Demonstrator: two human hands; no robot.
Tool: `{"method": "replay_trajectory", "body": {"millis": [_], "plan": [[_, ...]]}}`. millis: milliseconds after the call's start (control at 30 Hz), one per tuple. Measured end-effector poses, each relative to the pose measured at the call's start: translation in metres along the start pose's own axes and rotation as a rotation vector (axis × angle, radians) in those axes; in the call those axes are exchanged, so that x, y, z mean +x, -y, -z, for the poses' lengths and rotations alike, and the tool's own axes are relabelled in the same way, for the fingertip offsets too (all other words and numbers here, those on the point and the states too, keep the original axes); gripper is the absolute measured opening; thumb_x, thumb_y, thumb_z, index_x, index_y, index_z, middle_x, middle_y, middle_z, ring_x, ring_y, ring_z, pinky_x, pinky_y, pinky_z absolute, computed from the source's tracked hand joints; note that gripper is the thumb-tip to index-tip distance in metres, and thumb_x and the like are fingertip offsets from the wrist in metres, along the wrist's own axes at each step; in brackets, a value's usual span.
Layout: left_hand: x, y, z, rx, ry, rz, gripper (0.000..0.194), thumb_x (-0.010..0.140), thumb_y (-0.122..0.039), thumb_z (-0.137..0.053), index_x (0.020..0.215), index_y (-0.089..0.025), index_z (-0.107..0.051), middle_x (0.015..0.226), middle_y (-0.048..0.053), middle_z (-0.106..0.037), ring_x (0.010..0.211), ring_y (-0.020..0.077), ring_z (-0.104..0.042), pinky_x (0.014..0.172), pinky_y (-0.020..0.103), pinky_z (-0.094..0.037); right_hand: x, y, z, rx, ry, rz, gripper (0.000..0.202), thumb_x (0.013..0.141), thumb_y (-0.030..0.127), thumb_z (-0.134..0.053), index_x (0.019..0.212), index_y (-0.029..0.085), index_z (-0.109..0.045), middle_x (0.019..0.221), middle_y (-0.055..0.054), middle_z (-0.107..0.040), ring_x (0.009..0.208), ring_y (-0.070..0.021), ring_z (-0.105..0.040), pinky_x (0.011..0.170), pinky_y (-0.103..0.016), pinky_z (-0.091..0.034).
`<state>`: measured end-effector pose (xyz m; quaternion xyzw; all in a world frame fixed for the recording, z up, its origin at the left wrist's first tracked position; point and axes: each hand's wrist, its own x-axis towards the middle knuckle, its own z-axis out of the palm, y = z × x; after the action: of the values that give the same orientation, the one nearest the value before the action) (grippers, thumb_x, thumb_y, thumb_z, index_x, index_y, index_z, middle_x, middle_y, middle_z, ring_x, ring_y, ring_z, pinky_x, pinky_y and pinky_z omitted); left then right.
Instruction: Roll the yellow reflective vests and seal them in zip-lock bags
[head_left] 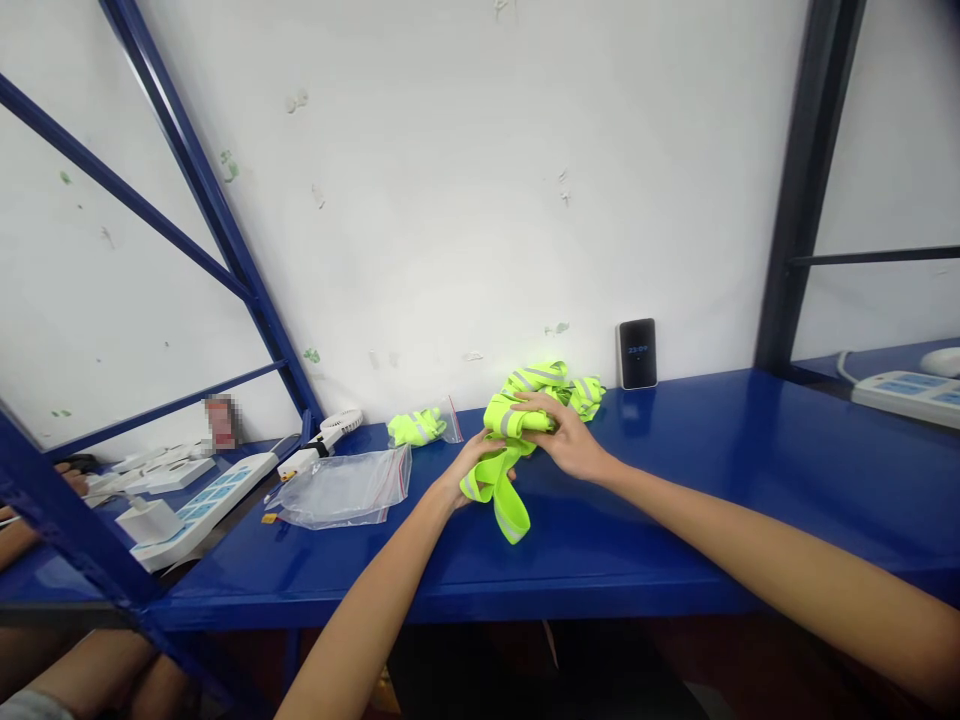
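Observation:
My left hand [474, 468] is closed on a neon-yellow reflective strap [511, 512] with a grey stripe, a loop of which hangs below the fingers. From the right, my right hand [571, 440] grips the folded upper part of the same strap, fingers over its top. More neon-yellow strap material [587, 397] lies heaped just behind my hands; where it parts from the held piece is hidden. To the left, a similar yellow bundle [416, 428] sits in a clear bag. Flat clear zip bags [345, 490] lie nearer my left forearm.
A small black-screened device [637, 354] stands against the wall on the blue table [697, 440]. At left are a white handheld fan [330, 435], a power strip [206, 510] and blue frame posts [225, 240]. Another person's arm [22, 535] shows at the far left.

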<state>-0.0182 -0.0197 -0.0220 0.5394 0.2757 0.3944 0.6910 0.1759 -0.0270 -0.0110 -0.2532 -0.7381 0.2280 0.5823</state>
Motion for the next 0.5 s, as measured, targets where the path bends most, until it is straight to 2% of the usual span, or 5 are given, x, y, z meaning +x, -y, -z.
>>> {"method": "replay_trajectory", "body": {"millis": [100, 167, 267, 400, 500], "plan": [[-0.0010, 0.0011, 0.0035, -0.048, 0.024, -0.040, 0.049, 0.068, -0.033, -0.072, 0.110, -0.011, -0.060, 0.084, 0.010, -0.070, 0.062, 0.0206, -0.065, 0.057, 0.030, -0.046, -0.0029, -0.0038, -0.0002, -0.108, 0.036, 0.101, 0.042, 0.078, 0.008, -0.057, 0.112, 0.029, -0.069, 0.139, -0.007, -0.050, 0.129, -0.0278, -0.046, 0.107, -0.052, -0.035], [-0.0011, 0.0025, 0.0052, -0.064, 0.033, -0.026, 0.051, 0.070, -0.043, -0.071, 0.107, -0.009, -0.063, 0.081, 0.011, -0.069, 0.065, 0.0220, -0.065, 0.057, 0.030, -0.046, -0.0043, -0.0058, 0.0001, -0.165, 0.052, 0.130, 0.049, 0.076, 0.003, -0.053, 0.114, 0.030, -0.069, 0.141, -0.007, -0.046, 0.131, -0.0279, -0.044, 0.106, -0.052, -0.036], [0.0006, 0.0045, 0.0054, -0.062, -0.003, -0.001, 0.054, 0.073, -0.056, -0.067, 0.102, -0.010, -0.065, 0.073, 0.010, -0.067, 0.061, 0.0190, -0.062, 0.058, 0.029, -0.045, -0.0053, -0.0093, 0.0007, -0.237, 0.123, 0.209, 0.062, 0.073, -0.004, -0.046, 0.120, 0.031, -0.066, 0.145, -0.007, -0.040, 0.134, -0.0277, -0.040, 0.106, -0.051, -0.036], [0.0038, 0.0050, 0.0035, -0.026, -0.072, -0.009, 0.043, 0.074, -0.050, -0.071, 0.089, -0.011, -0.065, 0.064, 0.003, -0.063, 0.051, 0.0121, -0.056, 0.053, 0.025, -0.041, -0.0065, -0.0100, 0.0031, -0.306, 0.260, 0.280, 0.072, 0.068, -0.007, -0.044, 0.126, 0.032, -0.062, 0.148, -0.007, -0.037, 0.138, -0.0291, -0.034, 0.109, -0.053, -0.033], [0.0039, 0.0040, 0.0039, 0.022, -0.081, -0.038, 0.040, 0.072, -0.042, -0.077, 0.091, -0.010, -0.065, 0.067, 0.003, -0.064, 0.053, 0.0111, -0.056, 0.054, 0.024, -0.042, -0.0086, -0.0039, 0.0071, -0.315, 0.339, 0.255, 0.069, 0.072, -0.002, -0.051, 0.132, 0.033, -0.056, 0.152, -0.007, -0.032, 0.141, -0.0305, -0.030, 0.112, -0.054, -0.028]]}}
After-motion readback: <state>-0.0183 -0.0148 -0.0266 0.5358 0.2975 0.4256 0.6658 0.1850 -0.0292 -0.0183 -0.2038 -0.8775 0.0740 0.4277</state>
